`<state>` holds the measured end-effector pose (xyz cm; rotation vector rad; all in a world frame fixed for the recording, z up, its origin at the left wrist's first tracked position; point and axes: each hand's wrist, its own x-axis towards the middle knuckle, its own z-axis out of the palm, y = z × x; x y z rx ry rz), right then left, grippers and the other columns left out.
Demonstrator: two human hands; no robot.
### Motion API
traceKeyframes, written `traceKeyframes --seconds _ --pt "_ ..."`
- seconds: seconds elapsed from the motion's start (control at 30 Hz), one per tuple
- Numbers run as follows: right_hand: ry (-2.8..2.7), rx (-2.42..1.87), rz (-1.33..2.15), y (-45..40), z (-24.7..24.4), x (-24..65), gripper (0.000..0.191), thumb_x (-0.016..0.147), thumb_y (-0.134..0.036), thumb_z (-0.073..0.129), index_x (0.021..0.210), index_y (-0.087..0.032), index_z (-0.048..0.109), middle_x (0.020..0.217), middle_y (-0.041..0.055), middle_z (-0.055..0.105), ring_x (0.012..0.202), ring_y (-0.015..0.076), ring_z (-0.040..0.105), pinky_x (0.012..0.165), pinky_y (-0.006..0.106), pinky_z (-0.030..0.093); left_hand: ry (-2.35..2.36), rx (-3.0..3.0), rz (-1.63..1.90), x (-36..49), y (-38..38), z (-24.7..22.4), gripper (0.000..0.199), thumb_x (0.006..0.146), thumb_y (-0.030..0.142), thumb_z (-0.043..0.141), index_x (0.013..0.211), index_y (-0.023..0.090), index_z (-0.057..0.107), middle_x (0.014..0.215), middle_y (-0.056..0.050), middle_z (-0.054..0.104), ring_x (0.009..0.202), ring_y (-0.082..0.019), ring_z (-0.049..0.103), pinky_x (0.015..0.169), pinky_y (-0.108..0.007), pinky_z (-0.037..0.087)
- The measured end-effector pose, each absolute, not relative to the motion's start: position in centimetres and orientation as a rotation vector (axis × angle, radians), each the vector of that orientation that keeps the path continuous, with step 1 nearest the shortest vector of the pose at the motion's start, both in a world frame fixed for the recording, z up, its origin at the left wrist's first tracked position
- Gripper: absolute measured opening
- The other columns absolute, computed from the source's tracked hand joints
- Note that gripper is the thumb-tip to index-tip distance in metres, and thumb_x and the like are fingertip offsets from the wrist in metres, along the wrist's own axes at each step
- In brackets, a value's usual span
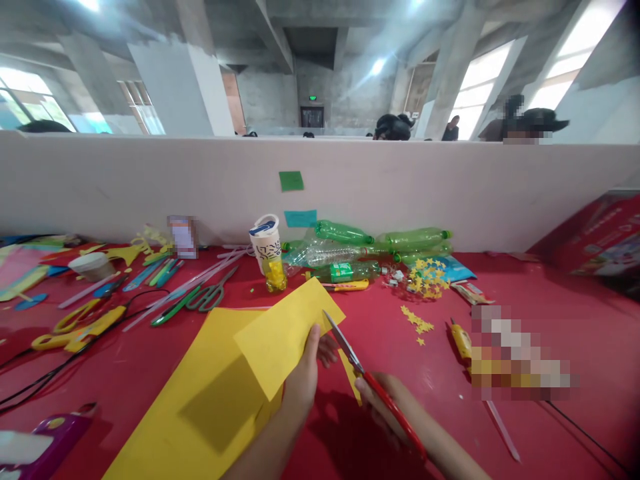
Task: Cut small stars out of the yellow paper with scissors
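My left hand (306, 360) pinches a rectangular sheet of yellow paper (280, 337) near its right edge, thumb on top, tilted above the table. In my right hand (383, 403) is a pair of scissors (390, 400) with red handles, its blades pointing up and left. The blade tips lie against the sheet's right side; whether the paper is between them I cannot tell. A narrow yellow paper strip (350, 377) is below the blades, beside my right hand. Under the held sheet, larger yellow paper (200, 373) lies on the red table and catches its shadow.
Green plastic bottles (345, 232), a paper cup (267, 247) and a yellow cutter (353, 286) stand or lie at the back. Yellow stars (417, 323) are scattered right of centre. Grey-green scissors (213, 293), a yellow glue gun (95, 330) and a purple tape dispenser (60, 433) are left.
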<state>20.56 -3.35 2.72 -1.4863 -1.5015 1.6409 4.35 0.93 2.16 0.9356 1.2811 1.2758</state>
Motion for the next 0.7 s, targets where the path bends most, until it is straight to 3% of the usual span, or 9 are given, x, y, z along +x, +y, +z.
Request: traceKeyframes --seconds 0.2,0.47,0.7 --pt "-1.554 -1.501 1.620 -3.70 2.87 20.58 0.053 0.080 -0.072 0.037 0.071 -0.019 0.043 0.046 -0.0077 0.041 0.035 0.0053 0.034 0.037 0.019 0.024 1.250 0.984 1.276 4.68 0.59 2.11 0.051 0.083 0.057 0.044 0.058 0.017 0.062 0.055 -0.005 0.064 0.050 -0.015 0.056 0.056 -0.028 0.043" --pt "-1.516 -1.447 1.586 -3.49 2.18 20.46 0.052 0.078 -0.069 0.046 0.064 -0.020 0.040 0.043 -0.0091 0.034 0.035 0.0044 0.030 0.035 0.018 0.019 1.258 0.933 1.253 4.86 0.63 2.34 0.053 0.080 0.061 0.045 0.055 0.017 0.060 0.049 -0.003 0.059 0.047 -0.014 0.052 0.055 -0.027 0.041" --pt "-1.478 -1.442 1.652 -3.61 3.07 20.15 0.056 0.075 -0.076 0.037 0.068 -0.021 0.038 0.043 -0.0103 0.033 0.033 0.0045 0.031 0.035 0.017 0.020 1.237 0.894 1.220 5.28 0.37 2.27 0.056 0.077 0.064 0.047 0.052 0.017 0.061 0.046 -0.003 0.057 0.045 -0.014 0.050 0.052 -0.027 0.040"
